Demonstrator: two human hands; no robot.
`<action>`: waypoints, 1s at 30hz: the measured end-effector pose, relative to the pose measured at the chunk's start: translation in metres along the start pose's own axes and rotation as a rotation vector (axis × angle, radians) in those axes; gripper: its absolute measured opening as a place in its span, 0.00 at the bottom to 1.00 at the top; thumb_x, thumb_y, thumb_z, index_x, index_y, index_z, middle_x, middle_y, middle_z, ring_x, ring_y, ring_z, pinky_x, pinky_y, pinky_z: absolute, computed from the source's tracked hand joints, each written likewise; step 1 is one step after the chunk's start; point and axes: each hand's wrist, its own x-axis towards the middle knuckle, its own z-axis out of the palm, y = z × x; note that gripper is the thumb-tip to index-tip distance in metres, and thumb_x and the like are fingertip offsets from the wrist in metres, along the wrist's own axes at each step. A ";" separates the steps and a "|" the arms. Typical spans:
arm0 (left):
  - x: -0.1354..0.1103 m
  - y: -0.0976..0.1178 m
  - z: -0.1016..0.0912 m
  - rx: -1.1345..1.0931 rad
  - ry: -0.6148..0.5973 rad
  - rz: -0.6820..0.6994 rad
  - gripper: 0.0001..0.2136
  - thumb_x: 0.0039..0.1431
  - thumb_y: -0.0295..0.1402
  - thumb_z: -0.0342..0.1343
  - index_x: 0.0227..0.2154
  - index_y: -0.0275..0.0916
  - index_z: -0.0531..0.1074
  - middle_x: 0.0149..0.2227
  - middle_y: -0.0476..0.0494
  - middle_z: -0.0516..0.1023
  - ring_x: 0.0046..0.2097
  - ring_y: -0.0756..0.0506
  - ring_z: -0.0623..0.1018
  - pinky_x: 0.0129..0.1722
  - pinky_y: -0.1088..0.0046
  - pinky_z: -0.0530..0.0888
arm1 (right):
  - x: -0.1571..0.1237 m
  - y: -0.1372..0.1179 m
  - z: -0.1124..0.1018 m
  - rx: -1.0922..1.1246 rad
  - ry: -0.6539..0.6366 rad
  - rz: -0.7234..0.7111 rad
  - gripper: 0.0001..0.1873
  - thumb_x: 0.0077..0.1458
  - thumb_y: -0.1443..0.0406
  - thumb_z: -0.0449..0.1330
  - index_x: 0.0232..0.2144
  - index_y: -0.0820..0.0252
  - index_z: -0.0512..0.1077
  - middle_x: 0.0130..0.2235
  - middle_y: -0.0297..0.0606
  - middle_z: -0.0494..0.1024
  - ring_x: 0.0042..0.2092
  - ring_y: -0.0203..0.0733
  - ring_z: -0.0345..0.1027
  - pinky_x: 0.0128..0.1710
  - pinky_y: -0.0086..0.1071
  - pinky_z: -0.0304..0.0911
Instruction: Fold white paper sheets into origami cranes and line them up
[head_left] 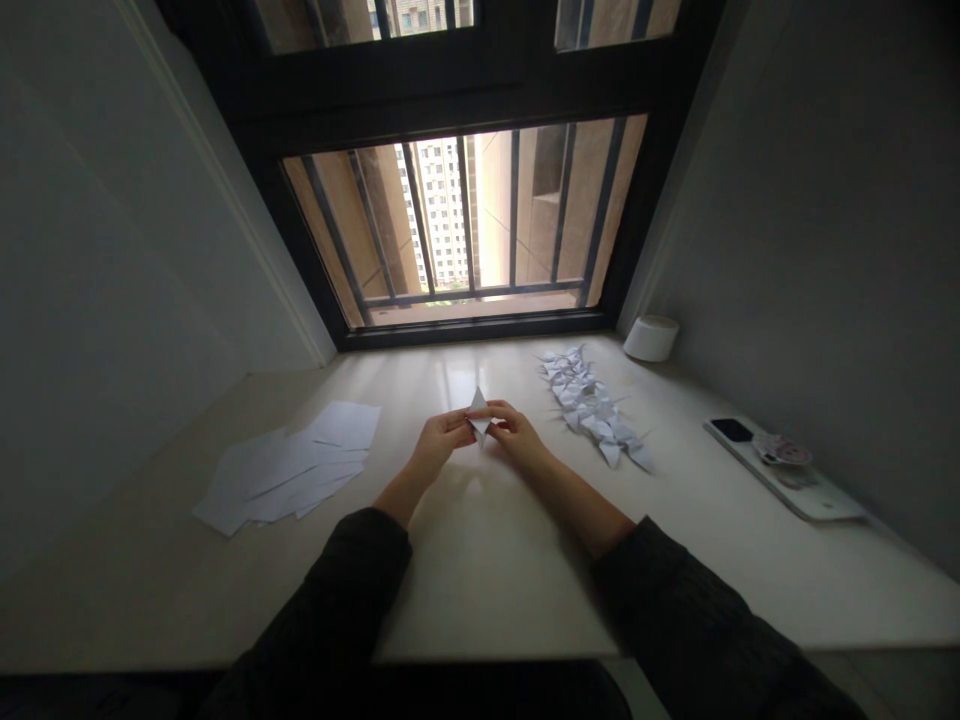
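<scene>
A small piece of folded white paper, diamond-shaped with a point facing the window, is held just above the sill. My left hand pinches its left side. On the right side, my right hand grips it too, with fingers laid across its middle and partly hiding it. To the left lies a fanned stack of white paper sheets. Over to the right, several folded paper cranes are gathered in a slanting row, with thin points sticking out.
The pale windowsill ends at a front edge near me. A white round container stands in the back right corner. A phone with a round grip lies by the right wall. A dark-framed window with bars outside closes the back.
</scene>
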 end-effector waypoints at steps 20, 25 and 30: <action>0.002 -0.003 0.001 0.122 0.114 0.100 0.21 0.44 0.41 0.64 0.40 0.37 0.73 0.36 0.39 0.79 0.36 0.44 0.77 0.36 0.68 0.73 | 0.001 -0.003 -0.007 0.255 0.196 0.279 0.15 0.34 0.59 0.69 0.28 0.58 0.79 0.30 0.40 0.81 0.33 0.41 0.71 0.38 0.35 0.62; 0.006 -0.007 -0.002 0.206 0.254 0.167 0.16 0.42 0.42 0.64 0.32 0.36 0.77 0.34 0.40 0.79 0.35 0.45 0.77 0.37 0.67 0.73 | 0.001 -0.008 -0.006 0.245 0.200 0.289 0.17 0.34 0.58 0.69 0.30 0.59 0.79 0.32 0.41 0.81 0.34 0.42 0.71 0.37 0.35 0.62; 0.003 -0.004 0.002 0.149 0.264 0.177 0.21 0.42 0.40 0.64 0.40 0.37 0.75 0.34 0.41 0.80 0.36 0.44 0.77 0.39 0.66 0.72 | 0.001 -0.009 -0.002 0.338 0.251 0.287 0.19 0.35 0.57 0.69 0.31 0.60 0.79 0.32 0.41 0.80 0.33 0.41 0.71 0.36 0.34 0.64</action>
